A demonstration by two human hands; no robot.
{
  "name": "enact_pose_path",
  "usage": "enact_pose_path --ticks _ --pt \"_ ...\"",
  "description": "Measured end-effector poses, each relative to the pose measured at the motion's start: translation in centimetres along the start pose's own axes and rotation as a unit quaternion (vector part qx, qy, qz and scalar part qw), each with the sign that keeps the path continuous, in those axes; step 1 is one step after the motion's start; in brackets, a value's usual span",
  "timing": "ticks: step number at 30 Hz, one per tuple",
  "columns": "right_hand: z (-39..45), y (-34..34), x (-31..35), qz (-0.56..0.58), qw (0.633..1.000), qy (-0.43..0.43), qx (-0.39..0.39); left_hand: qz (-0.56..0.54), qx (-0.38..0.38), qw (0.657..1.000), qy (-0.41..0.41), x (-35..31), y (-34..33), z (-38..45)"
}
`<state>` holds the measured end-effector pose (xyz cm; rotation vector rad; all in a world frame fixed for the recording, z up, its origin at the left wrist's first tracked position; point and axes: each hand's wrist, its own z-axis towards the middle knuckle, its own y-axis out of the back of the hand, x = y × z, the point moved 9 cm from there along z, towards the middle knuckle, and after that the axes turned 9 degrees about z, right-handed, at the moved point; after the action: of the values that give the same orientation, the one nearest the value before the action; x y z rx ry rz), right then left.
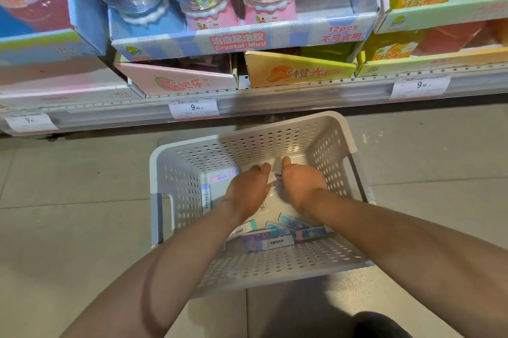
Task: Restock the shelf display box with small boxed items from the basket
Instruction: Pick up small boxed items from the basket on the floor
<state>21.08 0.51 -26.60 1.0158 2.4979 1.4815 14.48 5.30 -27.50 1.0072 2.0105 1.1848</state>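
Note:
A white perforated basket (341, 145) stands on the floor below the shelf. Both my hands reach into it. My left hand (248, 190) and my right hand (301, 186) are side by side, fingers curled around small white boxed items (272, 176) between them. Several small pastel boxes (277, 238) lie loose at the near end of the basket, and another pink-edged box (222, 175) leans against the left wall. A "Crystal Mud" display box (242, 40) with clear globe toys sits on the shelf above.
The shelf edge (302, 101) carries price tags marked 9.90. Below the Crystal Mud box sit a pink display box (178, 82) and an orange one (299, 72). More boxed goods flank both sides. Grey floor tiles surround the basket.

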Motion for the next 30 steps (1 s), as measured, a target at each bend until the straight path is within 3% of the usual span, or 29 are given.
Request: enact_pose_path --ticks 3,10,15,18,23,30 --pt "0.1 0.7 -0.6 0.028 0.999 -0.024 -0.003 -0.027 -0.025 0.999 -0.001 -0.5 0.4 0.9" --pt "-0.1 1.3 -0.8 0.097 0.994 -0.050 -0.017 0.061 0.020 0.998 0.013 -0.6 -1.3 1.6" --pt "-0.4 2.3 -1.1 0.130 0.990 -0.061 -0.013 0.016 0.042 0.999 0.007 -0.1 -1.0 1.5" --pt "-0.9 2.7 -1.3 0.162 0.983 -0.081 -0.007 -0.059 0.069 0.995 0.027 1.1 -0.5 -0.2" --pt "-4.7 5.2 -0.4 0.341 0.930 -0.131 0.035 -0.196 0.094 0.974 0.067 2.2 4.5 -5.3" --pt "-14.1 17.9 5.4 0.460 0.882 -0.102 0.014 -0.373 0.056 0.918 0.120 2.6 18.6 -13.1"
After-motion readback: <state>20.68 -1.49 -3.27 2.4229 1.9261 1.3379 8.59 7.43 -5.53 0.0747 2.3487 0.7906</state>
